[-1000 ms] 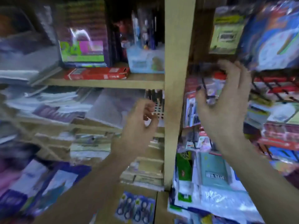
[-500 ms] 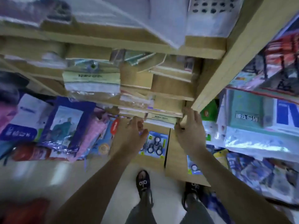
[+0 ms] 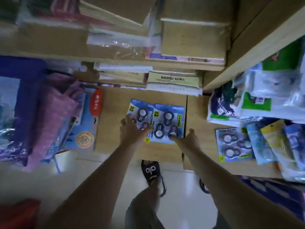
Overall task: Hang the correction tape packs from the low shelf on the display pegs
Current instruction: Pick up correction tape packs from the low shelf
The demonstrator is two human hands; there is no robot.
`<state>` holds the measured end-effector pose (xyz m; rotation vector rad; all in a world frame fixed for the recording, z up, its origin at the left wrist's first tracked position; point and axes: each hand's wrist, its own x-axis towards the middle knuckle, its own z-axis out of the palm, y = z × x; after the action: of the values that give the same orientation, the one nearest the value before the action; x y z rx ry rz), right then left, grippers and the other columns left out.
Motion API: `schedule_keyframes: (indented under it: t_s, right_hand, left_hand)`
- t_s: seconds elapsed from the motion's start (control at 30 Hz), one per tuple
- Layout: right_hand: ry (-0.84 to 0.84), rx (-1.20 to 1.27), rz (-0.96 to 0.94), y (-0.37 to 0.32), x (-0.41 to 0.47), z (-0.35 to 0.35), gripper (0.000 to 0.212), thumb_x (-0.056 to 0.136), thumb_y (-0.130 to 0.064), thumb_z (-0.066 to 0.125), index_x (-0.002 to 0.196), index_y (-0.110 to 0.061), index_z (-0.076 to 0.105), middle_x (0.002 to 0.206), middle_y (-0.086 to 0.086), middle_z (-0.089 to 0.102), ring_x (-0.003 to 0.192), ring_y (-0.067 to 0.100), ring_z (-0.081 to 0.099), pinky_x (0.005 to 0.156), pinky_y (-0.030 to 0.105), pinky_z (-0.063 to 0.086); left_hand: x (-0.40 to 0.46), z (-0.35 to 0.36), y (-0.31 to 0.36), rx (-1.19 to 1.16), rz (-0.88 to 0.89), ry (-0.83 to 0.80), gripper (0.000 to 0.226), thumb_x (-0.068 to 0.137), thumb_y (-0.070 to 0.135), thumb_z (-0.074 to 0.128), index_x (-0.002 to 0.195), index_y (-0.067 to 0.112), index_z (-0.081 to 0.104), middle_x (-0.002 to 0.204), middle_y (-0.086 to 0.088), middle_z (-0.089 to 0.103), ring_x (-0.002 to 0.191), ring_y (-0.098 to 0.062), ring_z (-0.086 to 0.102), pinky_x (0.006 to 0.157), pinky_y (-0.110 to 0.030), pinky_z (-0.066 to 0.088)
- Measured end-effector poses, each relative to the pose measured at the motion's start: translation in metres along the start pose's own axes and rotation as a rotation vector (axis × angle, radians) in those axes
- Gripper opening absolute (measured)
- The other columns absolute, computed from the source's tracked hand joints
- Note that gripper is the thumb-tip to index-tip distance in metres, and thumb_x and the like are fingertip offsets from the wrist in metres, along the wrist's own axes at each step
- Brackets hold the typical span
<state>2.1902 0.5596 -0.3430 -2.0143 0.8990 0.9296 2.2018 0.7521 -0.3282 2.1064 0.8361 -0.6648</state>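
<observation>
Two blue correction tape packs lie side by side on the low wooden shelf (image 3: 165,152). My left hand (image 3: 132,129) rests with spread fingers on the left pack (image 3: 140,107). The right pack (image 3: 168,123) shows three dark tape rolls. My right hand (image 3: 188,139) touches its lower right corner with loose fingers. Another correction tape pack (image 3: 231,144) lies on the neighbouring low shelf to the right. The display pegs are out of view.
Stacked paper and envelope packs (image 3: 175,81) fill the shelves above. Purple and blue bags (image 3: 54,113) hang at the left. Plastic-wrapped goods (image 3: 264,100) and small packets (image 3: 277,141) crowd the right shelf. My sandalled feet (image 3: 152,172) stand on the white floor below.
The view has swung down from the pegs to the low shelf. Both hands dropped from the upper display and now reach the two packs on the shelf.
</observation>
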Motion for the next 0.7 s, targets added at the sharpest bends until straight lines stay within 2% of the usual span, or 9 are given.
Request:
schedule_keyframes:
  t_s: [0.1,0.17,0.27,0.33,0.4,0.5,0.57,0.63,0.7]
  right_hand:
    - [0.04,0.027,0.046,0.011,0.023,0.028,0.084,0.075,-0.04,0.086,0.136,-0.004,0.04,0.138,0.023,0.048,0.13,0.039,0.045,0.102,0.044,0.043]
    - [0.081,0.052,0.066,0.013,0.032,0.041,0.089,0.07,-0.043,0.088,0.133,-0.006,0.038,0.137,0.021,0.044,0.129,0.039,0.042,0.101,0.047,0.044]
    - [0.133,0.017,0.098,0.008,0.04,0.052,0.095,0.066,-0.052,0.089,0.131,-0.006,0.038,0.135,0.021,0.043,0.127,0.038,0.042,0.094,0.043,0.043]
    - [0.157,-0.006,0.102,0.007,0.041,0.056,0.095,0.066,-0.053,0.089,0.13,-0.006,0.039,0.134,0.022,0.044,0.125,0.036,0.041,0.085,0.038,0.036]
    - [0.173,-0.017,0.092,0.008,0.042,0.057,0.093,0.067,-0.051,0.09,0.13,-0.006,0.039,0.133,0.021,0.044,0.124,0.036,0.041,0.083,0.036,0.033]
    - [0.184,-0.02,0.088,0.013,0.045,0.054,0.092,0.066,-0.046,0.092,0.129,-0.005,0.039,0.135,0.022,0.045,0.125,0.038,0.042,0.1,0.043,0.04]
    - [0.176,0.01,0.082,0.017,0.045,0.048,0.091,0.064,-0.043,0.094,0.127,-0.005,0.041,0.133,0.02,0.046,0.123,0.038,0.045,0.103,0.045,0.042]
    - [0.143,0.077,0.071,0.021,0.044,0.042,0.082,0.066,-0.039,0.093,0.125,-0.008,0.045,0.125,0.014,0.05,0.115,0.035,0.052,0.095,0.043,0.048]
    - [0.092,0.189,0.028,0.023,0.041,0.037,0.068,0.068,-0.032,0.09,0.121,-0.013,0.053,0.114,0.006,0.062,0.102,0.029,0.062,0.077,0.035,0.05]
  left_hand:
    - [0.03,0.011,-0.025,0.051,-0.052,0.035,0.117,0.053,0.061,0.08,0.154,0.018,0.037,0.153,-0.013,0.039,0.142,-0.035,0.042,0.117,-0.049,0.04]
    - [0.043,0.016,-0.034,0.112,-0.1,0.015,0.121,0.06,0.058,0.089,0.158,0.02,0.029,0.159,-0.013,0.033,0.148,-0.037,0.036,0.121,-0.051,0.033]
    - [0.056,0.025,-0.042,0.173,-0.123,0.021,0.12,0.066,0.053,0.092,0.159,0.017,0.024,0.163,-0.017,0.024,0.152,-0.04,0.027,0.122,-0.054,0.03]
    - [0.062,0.03,-0.043,0.206,-0.128,0.035,0.122,0.064,0.053,0.094,0.157,0.014,0.024,0.162,-0.019,0.023,0.152,-0.041,0.025,0.121,-0.054,0.031]
    - [0.065,0.034,-0.044,0.207,-0.141,0.055,0.121,0.061,0.053,0.096,0.152,0.012,0.028,0.158,-0.02,0.026,0.149,-0.042,0.029,0.119,-0.053,0.034]
    - [0.07,0.035,-0.051,0.146,-0.178,0.075,0.121,0.057,0.057,0.097,0.147,0.012,0.031,0.153,-0.02,0.034,0.145,-0.041,0.036,0.116,-0.053,0.037]
    - [0.071,0.032,-0.053,0.108,-0.199,0.079,0.122,0.054,0.062,0.097,0.147,0.015,0.033,0.15,-0.019,0.042,0.143,-0.04,0.039,0.115,-0.052,0.038]
    - [0.069,0.029,-0.055,0.059,-0.188,0.06,0.107,0.056,0.062,0.094,0.14,0.018,0.045,0.141,-0.013,0.057,0.135,-0.038,0.049,0.112,-0.049,0.042]
    - [0.065,0.025,-0.056,-0.007,-0.137,0.058,0.096,0.046,0.068,0.086,0.124,0.019,0.06,0.123,-0.008,0.071,0.116,-0.034,0.064,0.103,-0.049,0.05]
